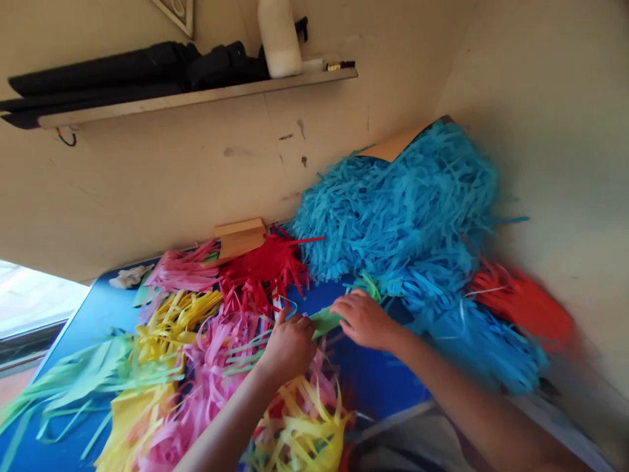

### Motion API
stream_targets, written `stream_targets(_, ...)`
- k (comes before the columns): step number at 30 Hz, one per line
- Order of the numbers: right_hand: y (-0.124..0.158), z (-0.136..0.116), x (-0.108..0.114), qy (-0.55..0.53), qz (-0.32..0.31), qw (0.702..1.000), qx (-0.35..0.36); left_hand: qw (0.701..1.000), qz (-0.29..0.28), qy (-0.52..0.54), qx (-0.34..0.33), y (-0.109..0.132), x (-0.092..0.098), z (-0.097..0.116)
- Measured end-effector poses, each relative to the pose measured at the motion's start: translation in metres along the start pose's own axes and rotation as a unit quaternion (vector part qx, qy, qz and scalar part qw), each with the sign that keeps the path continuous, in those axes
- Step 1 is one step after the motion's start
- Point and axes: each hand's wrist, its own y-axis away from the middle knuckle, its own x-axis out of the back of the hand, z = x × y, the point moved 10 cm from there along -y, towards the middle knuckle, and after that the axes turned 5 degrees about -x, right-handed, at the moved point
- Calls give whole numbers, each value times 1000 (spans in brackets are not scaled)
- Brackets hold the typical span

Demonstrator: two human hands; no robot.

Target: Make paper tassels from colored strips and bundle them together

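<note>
A length of green fringed tissue paper stretches between my two hands above the blue table. My left hand is closed on its left part, with light green strips trailing out to the left. At its other end the fingers of my right hand pinch the paper, and green fringe shows just beyond them. Pink fringe lies beside and under my left hand. Yellow fringe sits below my left wrist. My palms and the undersides of my fingers are hidden.
A large blue fringed heap leans against the wall at the back right, an orange-red bundle beside it. Red fringe, yellow and mint strips cover the left side of the blue table. Above runs a wall shelf with a white bottle.
</note>
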Motion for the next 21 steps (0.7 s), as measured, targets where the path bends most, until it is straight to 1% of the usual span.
stream_targets(1,3,-13,-8,-8,-39,998,56,1000,5,-5,6,0,1,1)
stream_targets(2,4,-19,-15,-7,-68,994,80,1000,11,-10,13,-1,1,2)
stream_targets(4,2,-14,-25,8,-88,994,63,999,21,-15,28,0,1,3)
stream_targets(6,-2,-3,-29,9,-90,995,35,999,30,-14,41,1,0,1)
stream_targets(9,-7,5,-31,-15,-86,996,29,997,48,-1,64,6,0,-7)
stream_targets(12,-11,8,-30,-33,-77,996,24,993,66,18,93,10,0,-18)
stream_targets(15,-13,7,-31,-35,-71,997,25,990,80,34,107,11,0,-25)
stream_targets(21,-13,8,-36,-27,-71,996,40,989,93,46,109,13,0,-25)
